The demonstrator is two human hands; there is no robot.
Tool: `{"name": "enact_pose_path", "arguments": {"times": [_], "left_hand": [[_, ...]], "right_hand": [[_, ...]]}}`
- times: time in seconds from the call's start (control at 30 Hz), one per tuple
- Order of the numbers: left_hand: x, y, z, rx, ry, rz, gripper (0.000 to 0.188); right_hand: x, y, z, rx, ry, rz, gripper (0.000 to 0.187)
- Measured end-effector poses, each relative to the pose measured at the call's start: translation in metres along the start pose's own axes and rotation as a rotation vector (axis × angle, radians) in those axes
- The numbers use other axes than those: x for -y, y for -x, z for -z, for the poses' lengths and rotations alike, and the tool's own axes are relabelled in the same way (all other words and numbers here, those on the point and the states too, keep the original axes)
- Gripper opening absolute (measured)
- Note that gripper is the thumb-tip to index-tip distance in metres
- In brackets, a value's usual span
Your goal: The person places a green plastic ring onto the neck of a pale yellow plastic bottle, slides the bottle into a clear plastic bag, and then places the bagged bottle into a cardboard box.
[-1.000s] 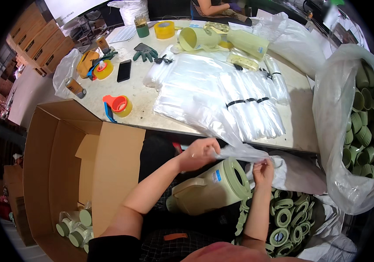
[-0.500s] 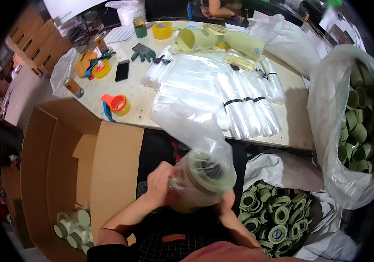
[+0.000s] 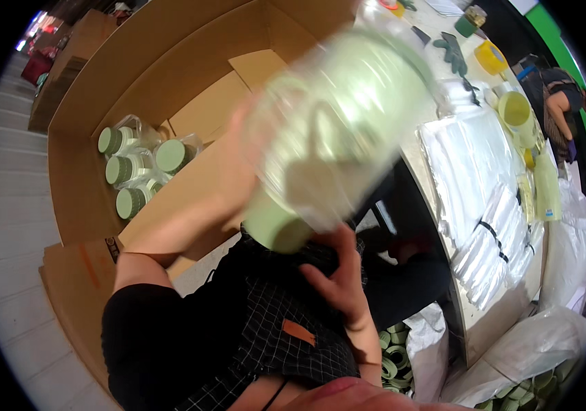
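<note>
A large pale green jug (image 3: 347, 116) with a handle, wrapped in a clear plastic bag, is tilted in front of me and smeared by motion. My left hand (image 3: 237, 161) grips its handle side; the fingers are blurred and partly hidden by the bag. Just under the jug's lower end is my right hand (image 3: 337, 274), its thumb and fingers apart. The bag's edge reaches its fingertips, and I cannot tell whether they touch. To the left, an open cardboard box (image 3: 169, 75) holds several bagged jugs with green lids (image 3: 173, 156) in a corner.
At right, the white table (image 3: 474, 322) carries stacked clear plastic bags (image 3: 471, 157), yellow tape (image 3: 490, 57), a glove (image 3: 452, 55) and pale green cylinders (image 3: 515, 113). Sacks of green ring parts (image 3: 395, 359) stand below. Another person's arm (image 3: 560, 116) shows beyond the table.
My view has swung left toward the box. The bagged jug has risen and tipped, its rounded side now facing me. My right hand has shifted from the jug's side to below its lower end.
</note>
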State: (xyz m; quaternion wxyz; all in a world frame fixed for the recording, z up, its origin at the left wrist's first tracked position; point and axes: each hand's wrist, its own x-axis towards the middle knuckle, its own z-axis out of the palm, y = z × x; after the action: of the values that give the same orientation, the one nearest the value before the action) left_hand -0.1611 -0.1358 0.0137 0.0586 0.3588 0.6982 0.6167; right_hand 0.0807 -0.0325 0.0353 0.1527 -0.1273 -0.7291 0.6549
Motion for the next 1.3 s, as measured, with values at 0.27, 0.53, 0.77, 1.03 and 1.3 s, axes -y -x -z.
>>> {"name": "enact_pose_path", "arguments": {"times": [0.27, 0.53, 0.77, 1.03, 1.3], "left_hand": [[0.194, -0.051, 0.202, -0.196, -0.715, 0.339, 0.053], [0.296, -0.059, 0.238, -0.059, -1.194, 0.659, 0.051], [0.309, -0.064, 0.267, 0.019, -1.472, 0.833, 0.049], [0.180, -0.144, 0.126, 0.146, -1.148, -0.122, 0.054], [-0.001, -0.223, -0.353, 0.801, -0.330, -0.916, 0.054]], "right_hand": [[-0.059, -0.023, -0.015, 0.143, -0.067, -0.124, 0.045], [-0.070, 0.040, 0.020, -0.193, 0.088, -0.438, 0.035], [-0.085, 0.021, 0.050, -0.303, 0.119, -0.357, 0.031], [-0.089, -0.029, 0.164, -0.399, 0.283, -0.150, 0.027], [-0.148, -0.073, 0.162, -0.627, 0.114, -0.092, 0.017]]}}
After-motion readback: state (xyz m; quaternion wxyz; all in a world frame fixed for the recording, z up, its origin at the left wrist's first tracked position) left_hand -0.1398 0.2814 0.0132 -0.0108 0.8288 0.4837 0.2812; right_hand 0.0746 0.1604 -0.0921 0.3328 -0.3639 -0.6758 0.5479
